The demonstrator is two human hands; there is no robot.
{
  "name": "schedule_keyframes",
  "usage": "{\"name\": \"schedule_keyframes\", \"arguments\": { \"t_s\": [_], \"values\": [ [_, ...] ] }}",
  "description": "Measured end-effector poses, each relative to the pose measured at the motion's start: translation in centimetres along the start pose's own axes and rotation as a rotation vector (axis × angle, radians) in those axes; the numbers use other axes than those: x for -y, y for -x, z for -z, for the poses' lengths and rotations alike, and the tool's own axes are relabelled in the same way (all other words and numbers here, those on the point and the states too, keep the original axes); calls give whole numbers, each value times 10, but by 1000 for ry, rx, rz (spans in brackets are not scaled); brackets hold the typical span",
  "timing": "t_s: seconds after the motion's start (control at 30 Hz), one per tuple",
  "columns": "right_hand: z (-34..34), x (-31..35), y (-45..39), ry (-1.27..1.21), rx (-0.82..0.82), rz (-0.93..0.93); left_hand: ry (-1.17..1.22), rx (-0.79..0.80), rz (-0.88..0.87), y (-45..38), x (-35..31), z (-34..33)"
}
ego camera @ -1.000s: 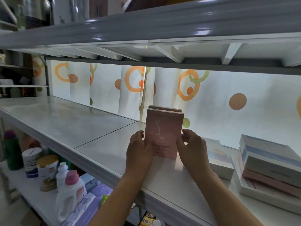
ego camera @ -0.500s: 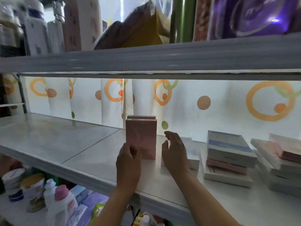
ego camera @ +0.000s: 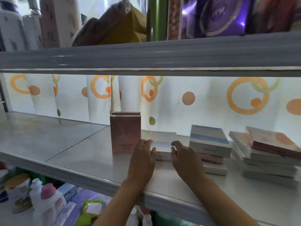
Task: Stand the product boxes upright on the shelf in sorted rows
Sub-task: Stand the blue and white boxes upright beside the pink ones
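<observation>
On the grey shelf [ego camera: 68, 149], before a spotted curtain [ego camera: 179, 101], two pink boxes [ego camera: 125, 136] stand upright, one behind the other. Both hands have let go of them and moved right: the left hand [ego camera: 143, 159] and right hand [ego camera: 185, 157], fingers spread, now flank a flat white box [ego camera: 162, 142] (next, probably). Stacks of boxes [ego camera: 260, 154] lie farther right, still unsorted.

Shelf [ego camera: 68, 144]: smooth pale grey surface, semi-gloss, with soft reflections; front lip looks like painted metal. Upright pink box [ego camera: 125, 136]: cardboard in a glossy, film-like wrap. Flat white and blue box [ego camera: 162, 144]: smooth cardboard, slight sheen. Right-hand stacks of boxes [ego camera: 263, 160]: same smooth card finish. Curtain [ego camera: 179, 98] behind: thin matt cloth, translucent, printed with orange rings. Purple pack [ego camera: 218, 17] above: glossy foil-like plastic.
</observation>
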State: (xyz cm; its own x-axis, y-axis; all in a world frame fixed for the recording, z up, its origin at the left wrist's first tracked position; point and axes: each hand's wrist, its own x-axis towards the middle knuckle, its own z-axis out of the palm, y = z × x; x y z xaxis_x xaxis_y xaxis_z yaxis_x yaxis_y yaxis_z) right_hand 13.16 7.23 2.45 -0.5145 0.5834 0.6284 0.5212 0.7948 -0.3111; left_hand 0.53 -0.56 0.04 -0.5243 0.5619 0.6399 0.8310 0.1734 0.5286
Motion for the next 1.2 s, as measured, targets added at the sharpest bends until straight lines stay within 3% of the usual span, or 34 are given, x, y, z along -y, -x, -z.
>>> {"name": "schedule_keyframes", "arguments": {
  "t_s": [0.1,0.27,0.47,0.73,0.93,1.2],
  "values": [
    [0,-6,1,-11,5,-62,-49,-22,9,-1,5,-5],
    [-1,-10,2,-93,82,-273,-54,151,38,0,6,-10],
    [2,-5,2,-132,214,-301,-88,263,175,-4,11,-14],
    [-6,-16,1,-255,82,-433,-67,139,255,-9,15,-7],
    [-12,-17,2,-289,164,-457,-81,202,316,-11,22,-9],
    [9,-16,9,-381,261,-391,196,206,252,-10,23,1]
  ]
}}
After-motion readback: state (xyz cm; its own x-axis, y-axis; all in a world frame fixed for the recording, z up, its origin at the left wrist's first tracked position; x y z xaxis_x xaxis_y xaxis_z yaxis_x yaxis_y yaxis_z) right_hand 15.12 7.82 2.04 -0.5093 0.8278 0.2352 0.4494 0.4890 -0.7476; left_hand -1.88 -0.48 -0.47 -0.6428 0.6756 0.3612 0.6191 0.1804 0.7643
